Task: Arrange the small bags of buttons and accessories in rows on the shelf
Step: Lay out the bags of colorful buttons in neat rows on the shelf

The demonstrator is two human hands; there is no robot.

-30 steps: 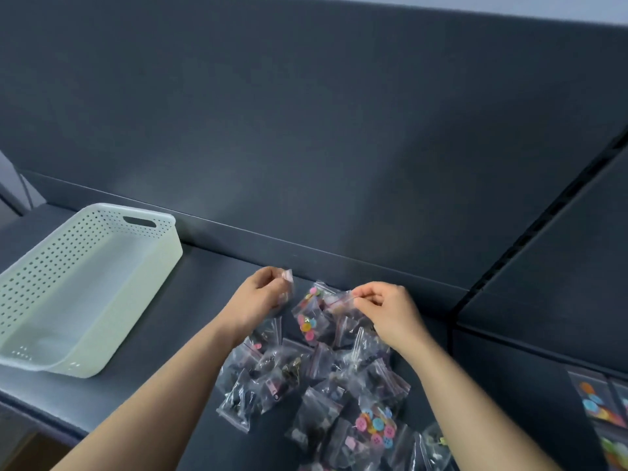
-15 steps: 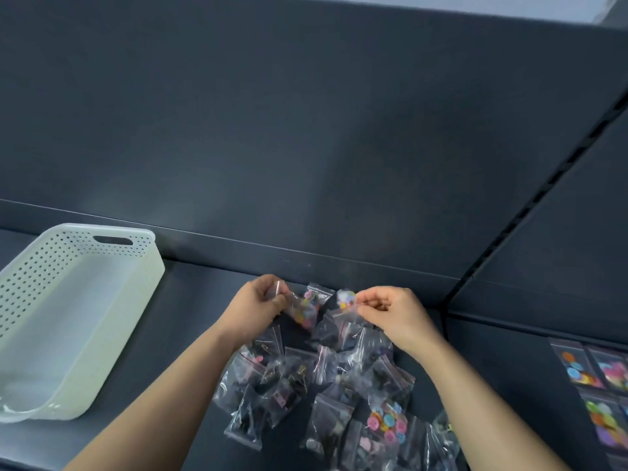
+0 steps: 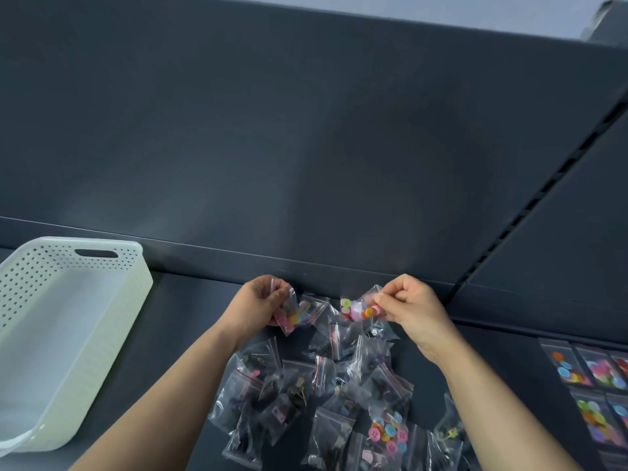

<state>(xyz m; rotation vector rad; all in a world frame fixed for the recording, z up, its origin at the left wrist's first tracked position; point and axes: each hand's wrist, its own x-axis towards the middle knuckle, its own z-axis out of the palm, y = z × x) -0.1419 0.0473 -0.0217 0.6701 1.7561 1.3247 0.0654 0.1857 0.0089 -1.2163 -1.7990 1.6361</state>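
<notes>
A heap of several small clear zip bags (image 3: 339, 396) with buttons and dark accessories lies on the dark shelf (image 3: 190, 317) below my hands. My left hand (image 3: 258, 305) pinches one bag of coloured buttons (image 3: 295, 316) by its top edge. My right hand (image 3: 411, 307) pinches another bag of coloured buttons (image 3: 360, 309), held just above the heap near the shelf's back wall. The two held bags are apart, with a gap between them. More button bags (image 3: 591, 385) lie flat in rows at the right edge.
A white perforated plastic basket (image 3: 102, 334) stands on the shelf at the left, nothing visible in it. A dark back panel (image 3: 306, 147) rises behind the shelf. A slotted upright (image 3: 530, 205) divides this bay from the right one.
My hands have drawn apart, each carrying its bag of coloured buttons; the right bag has lifted off the heap. The view has shifted right, showing more of the laid-out bags.
</notes>
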